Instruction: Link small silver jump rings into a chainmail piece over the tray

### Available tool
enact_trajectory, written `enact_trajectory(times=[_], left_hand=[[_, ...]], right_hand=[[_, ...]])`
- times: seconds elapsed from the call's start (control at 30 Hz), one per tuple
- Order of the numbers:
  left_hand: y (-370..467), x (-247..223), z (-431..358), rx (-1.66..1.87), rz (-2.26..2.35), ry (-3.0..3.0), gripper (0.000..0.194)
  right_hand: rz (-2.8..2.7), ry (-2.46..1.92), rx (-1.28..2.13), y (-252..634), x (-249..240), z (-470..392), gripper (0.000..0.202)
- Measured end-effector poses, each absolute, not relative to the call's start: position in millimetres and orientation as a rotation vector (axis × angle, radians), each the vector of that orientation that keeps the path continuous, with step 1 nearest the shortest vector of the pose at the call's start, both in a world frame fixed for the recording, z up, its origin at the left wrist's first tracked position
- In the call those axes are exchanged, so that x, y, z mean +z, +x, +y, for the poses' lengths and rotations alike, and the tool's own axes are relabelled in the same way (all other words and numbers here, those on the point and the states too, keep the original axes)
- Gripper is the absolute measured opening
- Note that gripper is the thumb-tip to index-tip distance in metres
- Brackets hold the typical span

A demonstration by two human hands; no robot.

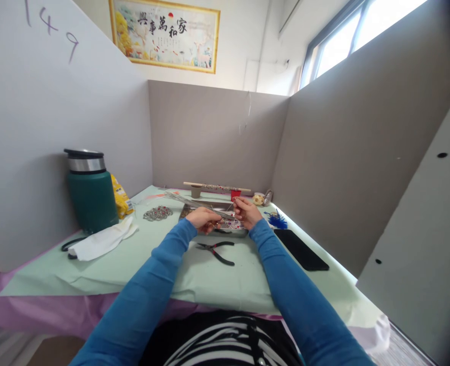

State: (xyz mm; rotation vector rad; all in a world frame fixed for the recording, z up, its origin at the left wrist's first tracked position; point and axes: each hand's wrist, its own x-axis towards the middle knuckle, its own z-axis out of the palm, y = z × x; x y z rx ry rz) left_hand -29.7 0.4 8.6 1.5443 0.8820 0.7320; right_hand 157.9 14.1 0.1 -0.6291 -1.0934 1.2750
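Note:
My left hand is closed around a bundle of thin silvery wires, whose long ends fan out to the upper left. Just to the right, my right hand pinches a thin wire between thumb and fingers; its far end is too small to follow. Both hands are above a metal tray with small red and clear beads in it, partly hidden by the hands. Nearer to me lie pliers with black and red handles, their jaws pointing left.
A beaded chain pile lies left of the tray. Behind, a wooden stick rests across a grey cup and a red cup. A black phone and blue tassel lie right; a green bottle and white cloth left.

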Motion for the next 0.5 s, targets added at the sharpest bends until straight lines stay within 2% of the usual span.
enact_trajectory(times=[0.5], left_hand=[[-30.1,9.6,-0.1,0.728,0.880,1.576,0.023]], right_hand=[[-1.127,-0.598,1.263,158.5,-4.4,19.4,0.034]])
